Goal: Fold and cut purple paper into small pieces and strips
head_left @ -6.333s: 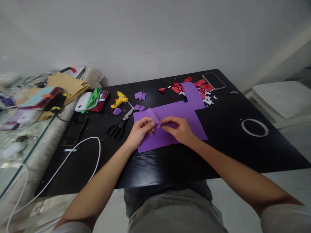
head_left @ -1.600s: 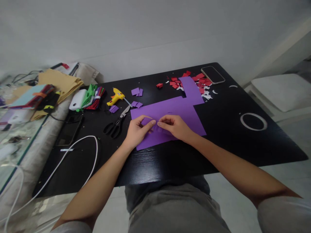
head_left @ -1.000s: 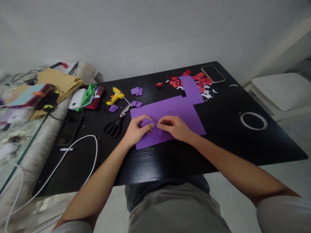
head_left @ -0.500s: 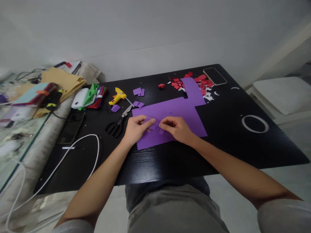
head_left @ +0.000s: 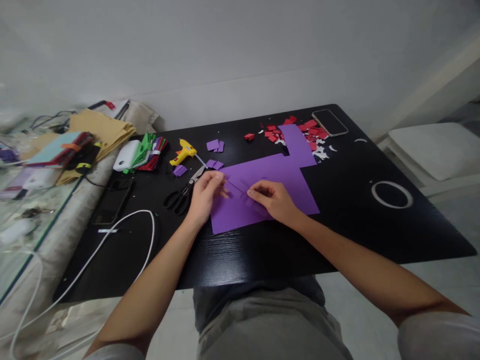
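Note:
Between my hands is a small folded purple paper piece [head_left: 240, 187], hard to separate from the purple sheet [head_left: 288, 182] below it. My right hand [head_left: 273, 200] pinches this piece near its right end, thumb against curled fingers. To its left, my left hand [head_left: 206, 194] is over the sheet's left edge, fingers loosely curled and apart from the thumb, slightly blurred; nothing shows clearly in it. Black-handled scissors [head_left: 181, 199] lie just beyond my left wrist. Small purple paper pieces [head_left: 215, 164] rest by the sheet's upper left corner.
A yellow glue gun [head_left: 183, 152] lies behind the scissors. Red paper pieces [head_left: 272, 134] and white scraps surround a purple strip [head_left: 298, 145]. A phone [head_left: 330, 122] sits at the far right, a white ring [head_left: 392, 194] nearer. A white cable [head_left: 153, 225] loops along the left.
My left hand has drawn back leftward from the small purple piece, its thumb lifting away from the fingers. My right hand stays nearly in place. The view has shifted slightly.

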{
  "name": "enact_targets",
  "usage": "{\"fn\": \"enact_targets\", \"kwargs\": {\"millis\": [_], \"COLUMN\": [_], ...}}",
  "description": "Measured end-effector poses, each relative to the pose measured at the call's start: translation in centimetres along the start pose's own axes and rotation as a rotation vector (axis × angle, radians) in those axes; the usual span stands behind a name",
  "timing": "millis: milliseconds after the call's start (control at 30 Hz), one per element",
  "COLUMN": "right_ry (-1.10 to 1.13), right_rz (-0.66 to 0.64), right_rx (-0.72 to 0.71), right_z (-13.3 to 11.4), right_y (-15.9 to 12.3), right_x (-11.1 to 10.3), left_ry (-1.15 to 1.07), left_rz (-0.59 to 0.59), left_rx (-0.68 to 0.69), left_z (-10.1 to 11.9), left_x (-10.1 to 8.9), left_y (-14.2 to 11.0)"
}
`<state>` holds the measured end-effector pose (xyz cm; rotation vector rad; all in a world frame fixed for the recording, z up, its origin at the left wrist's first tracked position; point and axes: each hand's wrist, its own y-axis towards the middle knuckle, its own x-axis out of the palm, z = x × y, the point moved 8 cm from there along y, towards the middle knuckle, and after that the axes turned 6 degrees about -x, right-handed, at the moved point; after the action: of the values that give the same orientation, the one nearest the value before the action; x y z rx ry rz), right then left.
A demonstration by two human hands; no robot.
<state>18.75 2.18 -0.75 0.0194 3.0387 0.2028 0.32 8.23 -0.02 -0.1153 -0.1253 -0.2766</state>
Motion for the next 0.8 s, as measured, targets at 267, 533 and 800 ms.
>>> {"fn": "enact_targets", "kwargs": {"millis": [267, 533, 800], "right_ry": [0.022, 0.010, -0.037], "right_rz": [0.075, -0.030, -0.069], "right_rx": [-0.016, 0.029, 0.001], "right_z": [0.2, 0.7, 0.3], "right_y": [0.0, 0.4, 0.4], "right_x": [-0.4, 0.3, 0.4], "left_ry": [0.200, 0.257, 0.311], "left_rz": [-0.228, -0.254, -0.294], "left_rx": [-0.136, -0.100, -0.114], "left_z": [-2.1, -1.8, -1.4], "left_x": [4.1, 3.8, 3.5], "left_y": [-1.6, -1.4, -1.2]}}
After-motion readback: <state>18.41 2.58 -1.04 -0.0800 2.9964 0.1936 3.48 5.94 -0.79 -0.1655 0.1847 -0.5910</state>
